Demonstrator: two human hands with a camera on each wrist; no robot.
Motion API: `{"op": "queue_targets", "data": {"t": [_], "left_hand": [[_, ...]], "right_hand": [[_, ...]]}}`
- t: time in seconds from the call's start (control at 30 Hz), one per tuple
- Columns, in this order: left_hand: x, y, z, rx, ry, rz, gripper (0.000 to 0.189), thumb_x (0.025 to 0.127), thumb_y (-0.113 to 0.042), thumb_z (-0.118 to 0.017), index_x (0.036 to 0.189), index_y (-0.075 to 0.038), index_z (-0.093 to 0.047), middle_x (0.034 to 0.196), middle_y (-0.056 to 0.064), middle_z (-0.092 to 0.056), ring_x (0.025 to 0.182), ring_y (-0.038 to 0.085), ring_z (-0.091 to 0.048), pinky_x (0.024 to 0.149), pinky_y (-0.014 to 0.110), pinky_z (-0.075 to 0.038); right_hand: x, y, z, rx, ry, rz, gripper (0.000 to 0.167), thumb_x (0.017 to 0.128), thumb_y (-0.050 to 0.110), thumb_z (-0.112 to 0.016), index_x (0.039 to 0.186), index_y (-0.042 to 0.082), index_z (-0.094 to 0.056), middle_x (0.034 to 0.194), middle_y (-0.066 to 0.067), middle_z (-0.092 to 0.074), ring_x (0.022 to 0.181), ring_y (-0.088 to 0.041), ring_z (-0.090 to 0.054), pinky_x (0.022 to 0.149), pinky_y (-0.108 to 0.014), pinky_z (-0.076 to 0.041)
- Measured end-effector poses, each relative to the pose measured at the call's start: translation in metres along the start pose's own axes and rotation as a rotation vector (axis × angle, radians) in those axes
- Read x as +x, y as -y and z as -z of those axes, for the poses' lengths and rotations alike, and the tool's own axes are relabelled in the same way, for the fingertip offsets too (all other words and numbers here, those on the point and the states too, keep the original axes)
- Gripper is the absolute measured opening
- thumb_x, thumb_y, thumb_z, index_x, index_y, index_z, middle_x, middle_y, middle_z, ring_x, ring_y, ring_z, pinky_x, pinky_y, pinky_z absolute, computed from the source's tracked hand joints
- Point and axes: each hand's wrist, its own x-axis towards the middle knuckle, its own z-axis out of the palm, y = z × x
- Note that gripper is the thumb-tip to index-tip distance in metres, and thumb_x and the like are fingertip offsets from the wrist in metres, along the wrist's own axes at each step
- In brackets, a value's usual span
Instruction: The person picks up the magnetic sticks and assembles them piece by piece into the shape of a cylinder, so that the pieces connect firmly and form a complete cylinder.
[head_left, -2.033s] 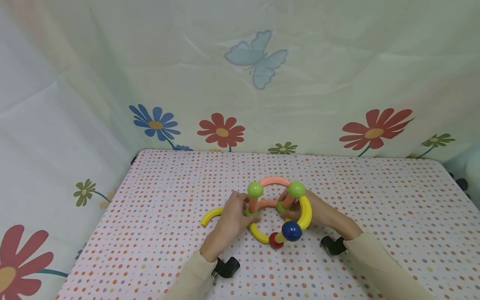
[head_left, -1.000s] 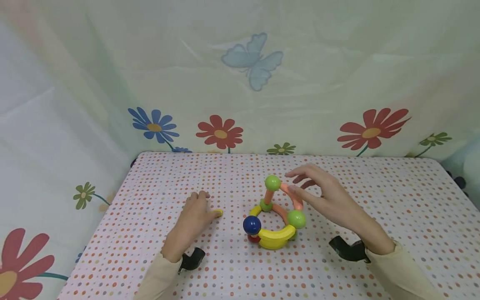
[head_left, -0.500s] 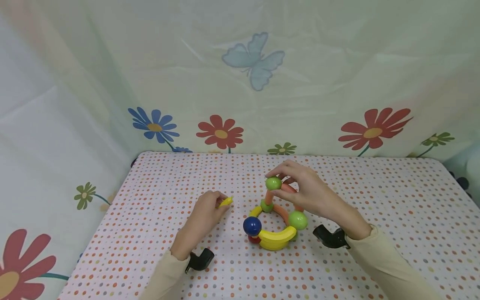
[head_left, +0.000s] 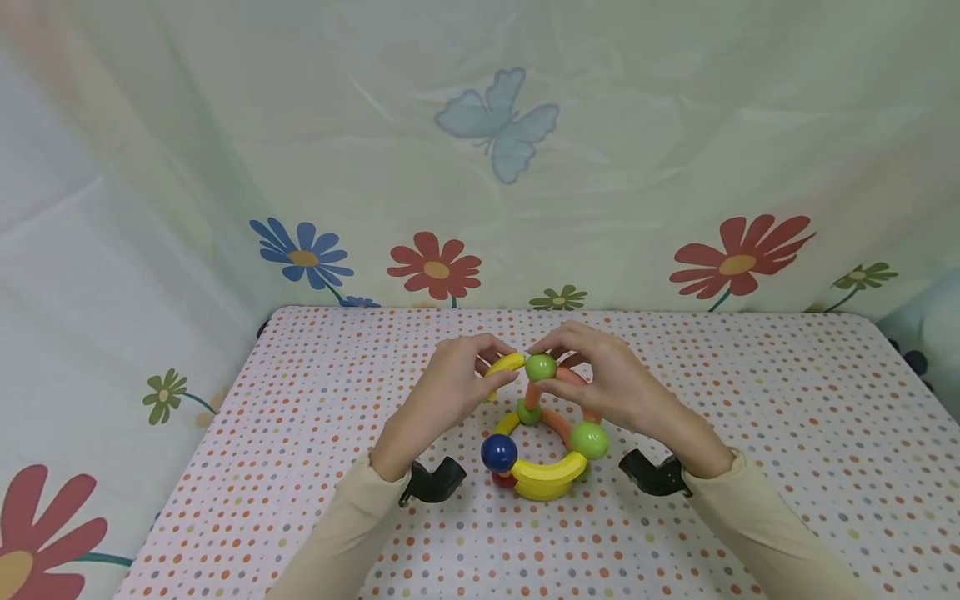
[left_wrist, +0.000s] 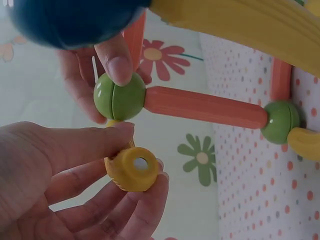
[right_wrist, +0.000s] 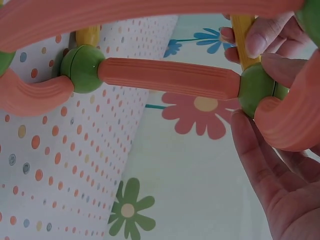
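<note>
A frame of magnetic rods and balls stands on the dotted table. My left hand point(head_left: 457, 379) pinches a curved yellow rod point(left_wrist: 136, 170), whose near end shows a silvery magnet; its other end meets the upper green ball point(head_left: 541, 367). With thumb and fingers my right hand point(head_left: 611, 375) holds that same green ball from the right. Below it a straight orange rod point(left_wrist: 205, 107) runs down to a lower green ball point(right_wrist: 82, 69). Curved orange rods, a blue ball point(head_left: 499, 452), yellow arcs point(head_left: 551, 477) and another green ball point(head_left: 590, 439) make up the rest.
The frame rests on a table point(head_left: 337, 467) with a dotted cover. Behind it hangs a pale cloth point(head_left: 637, 150) printed with flowers and a butterfly. Black camera mounts point(head_left: 438, 481) sit at both wrists.
My left hand picked the curved yellow rod off the table at left and brought it right and up to the green ball. My right hand let go, then took hold of that upper ball; the frame was turned.
</note>
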Motion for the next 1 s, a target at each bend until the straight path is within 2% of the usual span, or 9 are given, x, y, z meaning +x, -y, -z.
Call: {"op": "queue_targets", "data": {"t": [0.2, 0.4, 0.47, 0.57, 0.67, 0.77, 0.87, 1.0], "left_hand": [[0.001, 0.002, 0.004, -0.039, 0.024, 0.012, 0.026, 0.094, -0.019, -0.081, 0.117, -0.009, -0.077, 0.107, 0.005, -0.074, 0.094, 0.021, -0.067, 0.069, 0.024, -0.055], [0.006, 0.01, 0.01, -0.144, 0.115, 0.041, 0.029, 0.104, -0.027, -0.068, 0.123, -0.007, -0.076, 0.103, 0.004, -0.074, 0.089, 0.018, -0.065, 0.075, 0.029, -0.055], [0.008, 0.012, 0.014, -0.19, 0.163, 0.05, 0.03, 0.106, -0.025, -0.065, 0.126, -0.006, -0.074, 0.103, 0.005, -0.073, 0.088, 0.018, -0.065, 0.079, 0.033, -0.057], [0.009, 0.016, 0.019, -0.263, 0.228, 0.054, 0.03, 0.106, -0.021, -0.064, 0.13, -0.004, -0.072, 0.105, 0.007, -0.073, 0.086, 0.019, -0.065, 0.085, 0.04, -0.059], [0.01, 0.022, 0.022, -0.335, 0.264, 0.051, 0.031, 0.106, -0.018, -0.064, 0.131, -0.002, -0.071, 0.109, 0.007, -0.074, 0.087, 0.018, -0.066, 0.087, 0.04, -0.059], [0.011, 0.026, 0.023, -0.384, 0.274, 0.067, 0.031, 0.105, -0.019, -0.066, 0.13, -0.002, -0.072, 0.112, 0.008, -0.075, 0.087, 0.017, -0.068, 0.086, 0.037, -0.059], [0.012, 0.03, 0.023, -0.425, 0.282, 0.092, 0.031, 0.103, -0.019, -0.068, 0.13, -0.002, -0.072, 0.113, 0.009, -0.076, 0.088, 0.018, -0.069, 0.089, 0.043, -0.059], [0.013, 0.032, 0.022, -0.473, 0.299, 0.107, 0.033, 0.103, -0.018, -0.069, 0.13, 0.0, -0.071, 0.116, 0.012, -0.076, 0.091, 0.019, -0.072, 0.094, 0.055, -0.057]], "right_hand": [[0.001, 0.0, 0.002, -0.004, -0.002, 0.018, 0.034, 0.084, -0.004, -0.085, 0.115, 0.003, -0.072, 0.113, -0.008, -0.069, 0.099, -0.027, -0.07, 0.088, -0.045, -0.06], [-0.002, 0.004, 0.005, -0.029, -0.015, 0.031, 0.035, 0.086, 0.0, -0.084, 0.118, 0.004, -0.071, 0.117, -0.008, -0.068, 0.107, -0.03, -0.066, 0.092, -0.051, -0.057], [-0.005, 0.012, 0.006, -0.054, -0.042, 0.061, 0.035, 0.086, 0.0, -0.085, 0.118, 0.005, -0.072, 0.119, -0.007, -0.066, 0.112, -0.03, -0.063, 0.095, -0.054, -0.054], [-0.011, 0.031, 0.005, -0.101, -0.056, 0.165, 0.033, 0.085, 0.006, -0.088, 0.114, 0.01, -0.073, 0.119, -0.001, -0.064, 0.113, -0.023, -0.058, 0.094, -0.05, -0.052], [-0.016, 0.051, -0.002, -0.142, 0.025, 0.279, 0.031, 0.085, 0.017, -0.09, 0.112, 0.016, -0.074, 0.116, 0.005, -0.063, 0.108, -0.015, -0.057, 0.091, -0.042, -0.053], [-0.021, 0.064, -0.012, -0.174, 0.151, 0.322, 0.031, 0.088, 0.027, -0.088, 0.113, 0.018, -0.073, 0.116, 0.007, -0.063, 0.104, -0.01, -0.06, 0.088, -0.035, -0.055], [-0.022, 0.066, -0.02, -0.181, 0.215, 0.29, 0.031, 0.088, 0.024, -0.087, 0.114, 0.015, -0.072, 0.116, 0.005, -0.064, 0.102, -0.01, -0.064, 0.088, -0.031, -0.056], [-0.02, 0.063, -0.023, -0.137, 0.211, 0.207, 0.033, 0.086, 0.014, -0.089, 0.114, 0.01, -0.073, 0.115, 0.001, -0.065, 0.098, -0.011, -0.065, 0.083, -0.028, -0.058]]}}
